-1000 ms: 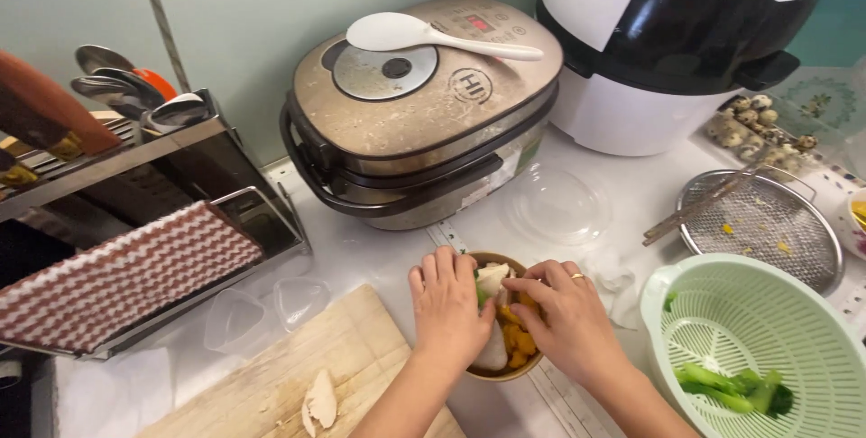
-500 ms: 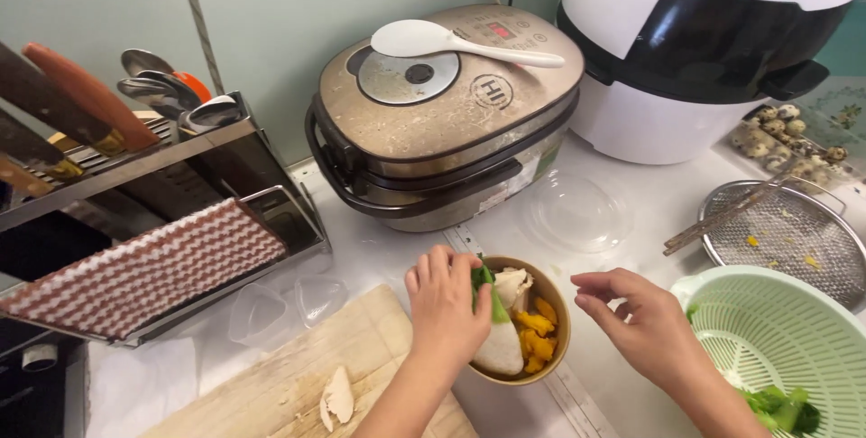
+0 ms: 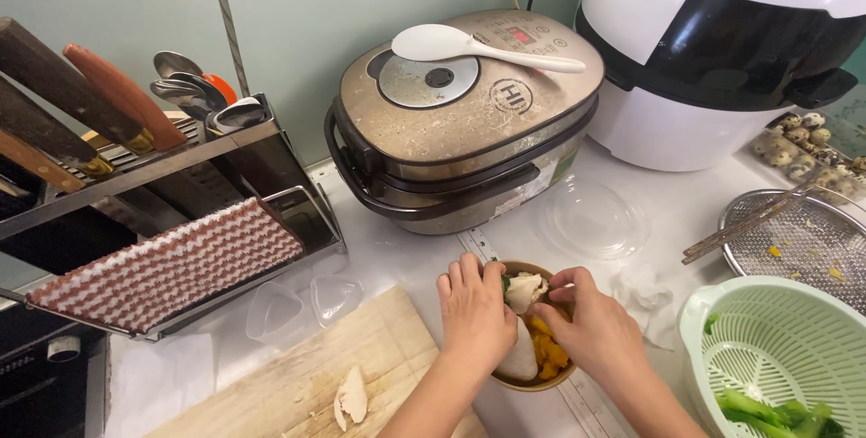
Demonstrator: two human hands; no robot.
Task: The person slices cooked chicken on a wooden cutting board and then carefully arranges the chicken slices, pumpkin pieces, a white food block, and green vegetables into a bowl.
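A small brown bowl [image 3: 527, 268] sits on the white counter in front of me. It holds pale chicken pieces [image 3: 522, 291], orange pumpkin chunks [image 3: 545, 350] and a bit of green. My left hand [image 3: 474, 312] rests on the bowl's left side, fingers over the rim. My right hand [image 3: 591, 325] reaches in from the right, its fingertips touching the pale food at the top of the bowl.
A wooden cutting board [image 3: 298, 375] with a chicken scrap [image 3: 351, 396] lies left. Behind stand a rice cooker [image 3: 465, 118] with a white paddle [image 3: 478, 46] and a white air fryer [image 3: 722, 50]. At right are a green colander [image 3: 776, 357] of greens, a mesh strainer [image 3: 798, 241], a clear lid [image 3: 591, 217]. A knife rack [image 3: 144, 203] stands left.
My right hand, which had pulled away toward the colander, has come back onto the bowl. The left hand stayed on the bowl. The camera view shifted slightly.
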